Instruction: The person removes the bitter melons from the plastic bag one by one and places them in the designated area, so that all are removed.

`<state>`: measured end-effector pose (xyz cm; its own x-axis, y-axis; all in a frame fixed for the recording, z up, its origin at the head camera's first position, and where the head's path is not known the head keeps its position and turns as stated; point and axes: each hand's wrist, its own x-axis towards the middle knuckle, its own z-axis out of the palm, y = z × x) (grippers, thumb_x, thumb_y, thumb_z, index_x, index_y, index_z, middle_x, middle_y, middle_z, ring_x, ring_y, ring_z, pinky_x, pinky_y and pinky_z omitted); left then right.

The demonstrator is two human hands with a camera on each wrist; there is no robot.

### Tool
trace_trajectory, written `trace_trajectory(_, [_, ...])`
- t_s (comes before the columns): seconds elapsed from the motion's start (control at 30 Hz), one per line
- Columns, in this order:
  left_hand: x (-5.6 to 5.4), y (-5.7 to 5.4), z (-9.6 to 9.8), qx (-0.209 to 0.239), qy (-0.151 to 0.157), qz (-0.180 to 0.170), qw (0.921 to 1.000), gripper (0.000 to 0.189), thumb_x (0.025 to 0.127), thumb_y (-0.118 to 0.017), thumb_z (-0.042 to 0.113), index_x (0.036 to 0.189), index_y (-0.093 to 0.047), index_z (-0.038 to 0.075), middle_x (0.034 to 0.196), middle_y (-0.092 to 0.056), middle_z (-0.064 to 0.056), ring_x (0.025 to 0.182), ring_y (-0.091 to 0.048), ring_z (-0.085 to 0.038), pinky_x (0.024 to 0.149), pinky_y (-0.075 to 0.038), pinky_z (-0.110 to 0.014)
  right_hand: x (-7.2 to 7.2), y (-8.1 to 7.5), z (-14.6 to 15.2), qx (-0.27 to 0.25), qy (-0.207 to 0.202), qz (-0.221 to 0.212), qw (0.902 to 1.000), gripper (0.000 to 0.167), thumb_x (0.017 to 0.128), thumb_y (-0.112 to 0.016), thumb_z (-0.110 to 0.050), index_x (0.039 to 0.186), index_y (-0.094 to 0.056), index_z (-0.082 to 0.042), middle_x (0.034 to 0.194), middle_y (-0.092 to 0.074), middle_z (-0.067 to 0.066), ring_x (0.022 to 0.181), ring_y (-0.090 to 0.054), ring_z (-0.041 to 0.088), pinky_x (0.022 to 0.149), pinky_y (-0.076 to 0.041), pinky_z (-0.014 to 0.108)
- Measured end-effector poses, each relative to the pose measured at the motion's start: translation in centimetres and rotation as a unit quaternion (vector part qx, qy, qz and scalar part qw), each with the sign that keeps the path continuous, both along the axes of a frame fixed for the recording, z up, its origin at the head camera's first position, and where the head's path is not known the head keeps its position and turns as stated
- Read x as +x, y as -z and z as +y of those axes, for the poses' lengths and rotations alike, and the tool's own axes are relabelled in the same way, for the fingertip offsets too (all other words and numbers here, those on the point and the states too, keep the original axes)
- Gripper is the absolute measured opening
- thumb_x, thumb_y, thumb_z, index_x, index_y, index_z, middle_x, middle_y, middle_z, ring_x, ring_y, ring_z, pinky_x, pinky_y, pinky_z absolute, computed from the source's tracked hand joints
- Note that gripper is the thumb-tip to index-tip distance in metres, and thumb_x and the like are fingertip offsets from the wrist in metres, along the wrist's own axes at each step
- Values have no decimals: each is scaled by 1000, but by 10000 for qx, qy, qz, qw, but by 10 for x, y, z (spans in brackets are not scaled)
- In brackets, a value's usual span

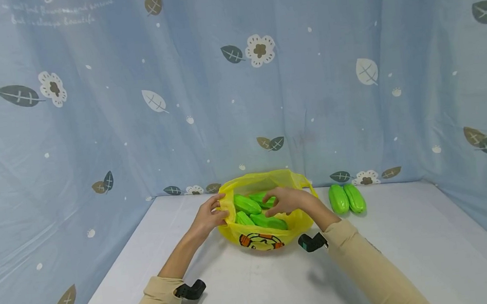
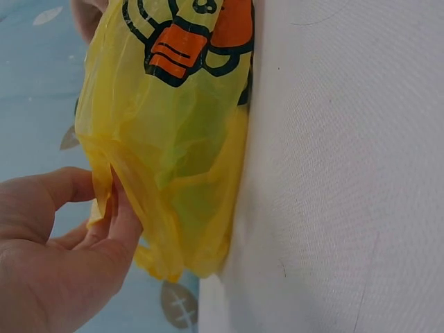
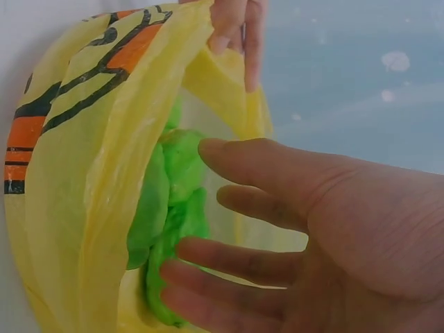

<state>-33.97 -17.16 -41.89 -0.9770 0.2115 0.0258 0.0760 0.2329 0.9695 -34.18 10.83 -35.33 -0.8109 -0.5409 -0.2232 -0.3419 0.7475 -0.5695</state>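
A yellow plastic bag [image 1: 233, 227] with an orange-and-black cartoon print stands on the table, its mouth spread toward the head camera. Inside lie several bright green, elongated, lumpy vegetable-shaped pieces [image 1: 247, 204]. My left hand [image 1: 208, 218] pinches the bag's left rim; the left wrist view shows the thumb and fingers [image 2: 125, 222] around the yellow film. Over the mouth reaches my right hand [image 1: 289, 200], its fingers spread and relaxed. In the right wrist view these fingertips [image 3: 187, 246] overlap the green pieces [image 3: 182, 163], and nothing is gripped between them.
Two more glossy green pieces [image 1: 339, 199] lie side by side on the white table [image 1: 256, 288], right of the bag. Behind the table hangs a blue curtain [image 1: 308, 92] with leaf and flower prints, close behind the bag. Black wrist cameras [image 1: 191, 290] stick out from both forearms.
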Motion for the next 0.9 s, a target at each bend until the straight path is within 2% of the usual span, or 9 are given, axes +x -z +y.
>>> trace_trajectory(0.23, [-1, -1, 1, 51, -6, -31, 10000, 63, 92, -63, 7, 150, -38, 14, 129, -54, -18, 108, -62, -22, 80, -59, -32, -4, 5, -2, 61, -70, -175, 9998, 53, 93, -68, -29, 140, -53, -9, 127, -63, 16, 105, -66, 30, 83, -59, 45])
trace_trajectory(0.4, [0, 0, 1, 67, -110, -67, 9999, 63, 92, -64, 8, 149, -40, 16, 131, -54, -16, 109, -62, -23, 82, -59, -34, -6, 9, -4, 50, -86, -188, 9998, 52, 93, -68, -27, 139, -54, -9, 128, -62, 16, 101, -66, 28, 81, -59, 45])
trace_trajectory(0.9, [2, -1, 1, 125, -111, -38, 9999, 62, 91, -64, 6, 148, -42, 16, 131, -53, -16, 104, -62, -21, 79, -59, -33, -4, 12, -6, 95, -140, -164, 9997, 50, 91, -70, -19, 138, -55, -8, 118, -68, 16, 93, -67, 23, 75, -61, 43])
